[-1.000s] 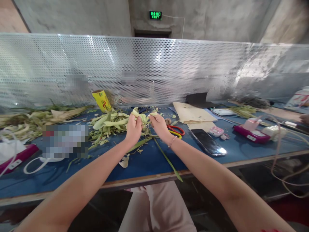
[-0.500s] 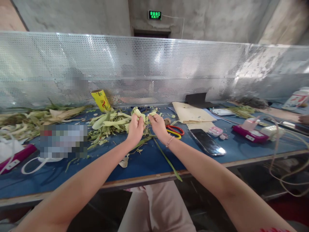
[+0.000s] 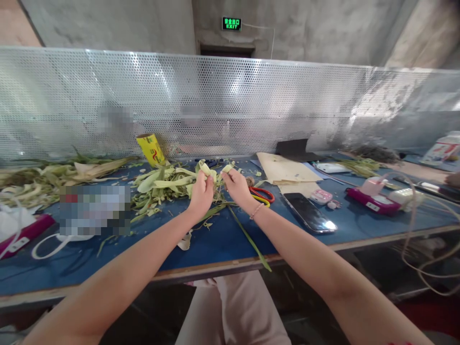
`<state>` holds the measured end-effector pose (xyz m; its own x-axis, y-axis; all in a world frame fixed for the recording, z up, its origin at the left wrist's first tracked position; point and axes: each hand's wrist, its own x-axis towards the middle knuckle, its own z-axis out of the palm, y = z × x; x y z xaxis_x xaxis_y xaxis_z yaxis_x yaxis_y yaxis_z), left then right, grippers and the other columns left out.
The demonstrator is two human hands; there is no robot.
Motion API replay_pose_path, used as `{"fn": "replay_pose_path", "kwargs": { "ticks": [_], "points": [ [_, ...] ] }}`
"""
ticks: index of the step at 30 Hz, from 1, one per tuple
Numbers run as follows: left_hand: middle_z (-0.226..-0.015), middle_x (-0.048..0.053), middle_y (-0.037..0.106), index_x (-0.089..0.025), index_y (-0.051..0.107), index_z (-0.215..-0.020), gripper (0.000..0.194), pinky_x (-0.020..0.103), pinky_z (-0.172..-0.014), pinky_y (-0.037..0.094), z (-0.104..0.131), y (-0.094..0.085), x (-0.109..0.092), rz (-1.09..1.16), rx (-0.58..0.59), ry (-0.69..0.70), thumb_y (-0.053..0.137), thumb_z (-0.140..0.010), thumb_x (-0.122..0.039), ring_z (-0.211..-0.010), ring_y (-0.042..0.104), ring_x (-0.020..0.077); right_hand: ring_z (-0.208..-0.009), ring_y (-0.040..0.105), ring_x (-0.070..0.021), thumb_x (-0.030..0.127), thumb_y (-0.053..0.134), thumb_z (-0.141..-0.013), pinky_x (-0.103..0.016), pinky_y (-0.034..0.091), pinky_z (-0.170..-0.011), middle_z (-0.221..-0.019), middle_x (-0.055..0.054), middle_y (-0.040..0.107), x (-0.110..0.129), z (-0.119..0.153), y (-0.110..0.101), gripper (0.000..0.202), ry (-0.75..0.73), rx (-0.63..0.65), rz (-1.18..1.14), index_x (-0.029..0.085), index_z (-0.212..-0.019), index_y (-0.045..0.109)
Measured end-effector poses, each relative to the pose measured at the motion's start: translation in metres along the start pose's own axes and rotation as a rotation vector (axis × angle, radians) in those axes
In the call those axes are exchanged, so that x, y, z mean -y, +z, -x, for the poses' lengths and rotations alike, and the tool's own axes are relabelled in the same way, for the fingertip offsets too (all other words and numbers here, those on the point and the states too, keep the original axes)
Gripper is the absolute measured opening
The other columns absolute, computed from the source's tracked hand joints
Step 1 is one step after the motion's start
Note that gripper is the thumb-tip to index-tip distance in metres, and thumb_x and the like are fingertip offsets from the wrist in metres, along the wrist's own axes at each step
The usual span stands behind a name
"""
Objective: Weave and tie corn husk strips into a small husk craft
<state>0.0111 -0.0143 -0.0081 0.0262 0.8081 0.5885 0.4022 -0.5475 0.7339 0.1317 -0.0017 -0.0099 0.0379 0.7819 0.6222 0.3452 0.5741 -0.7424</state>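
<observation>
Pale green corn husk [image 3: 207,168] pokes out above my left hand [image 3: 201,192], whose fingers are closed around it. Close by on the right, my right hand [image 3: 236,188] pinches another pale husk piece [image 3: 227,168]; whether the two pieces join is hidden by my fingers. A heap of husk strips [image 3: 161,184] lies just left of my left hand. Beside my right wrist rest scissors [image 3: 268,194] with red and yellow handles, their blades hidden. One long green strip [image 3: 251,239] runs from under my hands past the table's front edge.
Right of my arm lie a phone [image 3: 309,212], a pink case [image 3: 321,195] and brown paper [image 3: 287,167]. A yellow tube [image 3: 151,149] leans near the perforated metal screen [image 3: 223,105]. More husks [image 3: 89,172] lie left. Purple power strips [image 3: 373,200] with cables sit at both sides.
My hands stay nearly in place, closed on the husk. The husk ends above the fingers have shifted slightly, and the right hand sits a touch lower.
</observation>
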Motion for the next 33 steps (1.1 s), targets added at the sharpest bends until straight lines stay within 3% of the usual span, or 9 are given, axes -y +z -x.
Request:
{"fn": "replay_pose_path", "kwargs": {
  "ticks": [8,14,21,26,33],
  "points": [
    [-0.055,-0.003,0.043,-0.020,0.035,-0.073,0.007,0.025,-0.050,0.031,-0.002,-0.003,-0.004,-0.206,-0.016,0.017,0.036,-0.080,-0.021,-0.049,0.044,0.0112,-0.051,0.036,-0.0124,0.027,0.033,-0.080,-0.026,0.027,-0.055,-0.057,0.003,0.038,0.003,0.007,0.004,0.013,-0.084,0.057,0.156,0.022,-0.069,0.032],
    [-0.053,-0.005,0.038,-0.020,0.036,-0.072,0.008,0.025,-0.050,0.029,0.001,0.000,-0.011,-0.170,-0.093,0.008,0.035,-0.080,-0.022,-0.046,0.039,0.0101,-0.053,0.035,-0.0121,0.029,0.032,-0.082,-0.025,0.028,-0.055,-0.059,0.003,0.037,0.007,0.012,0.011,0.015,-0.102,0.051,0.064,0.023,-0.069,0.031],
    [-0.054,-0.004,0.037,-0.021,0.033,-0.073,0.010,0.026,-0.051,0.029,0.004,0.002,-0.012,-0.088,-0.157,-0.001,0.035,-0.082,-0.025,-0.046,0.038,0.0105,-0.060,0.036,-0.0115,0.030,0.034,-0.081,-0.023,0.031,-0.058,-0.062,0.003,0.038,0.012,0.013,0.014,0.016,-0.071,-0.054,-0.055,0.021,-0.067,0.034],
    [-0.052,-0.005,0.035,-0.021,0.033,-0.073,0.015,0.025,-0.048,0.027,0.005,0.002,-0.008,-0.056,-0.125,0.087,0.037,-0.083,-0.032,-0.043,0.037,0.0096,-0.054,0.034,-0.0093,0.032,0.037,-0.079,-0.022,0.031,-0.053,-0.058,0.004,0.037,0.017,0.012,0.013,0.015,0.015,-0.030,-0.206,0.020,-0.069,0.038],
    [-0.052,-0.003,0.043,-0.019,0.042,-0.079,0.010,0.025,-0.052,0.033,0.007,-0.003,-0.004,-0.244,0.012,0.263,0.036,-0.080,-0.028,-0.047,0.044,0.0113,-0.044,0.029,-0.0063,0.037,0.042,-0.075,-0.020,0.026,-0.044,-0.051,0.007,0.031,0.008,0.010,0.017,0.020,0.168,0.001,-0.394,0.020,-0.066,0.037]
  ]
}}
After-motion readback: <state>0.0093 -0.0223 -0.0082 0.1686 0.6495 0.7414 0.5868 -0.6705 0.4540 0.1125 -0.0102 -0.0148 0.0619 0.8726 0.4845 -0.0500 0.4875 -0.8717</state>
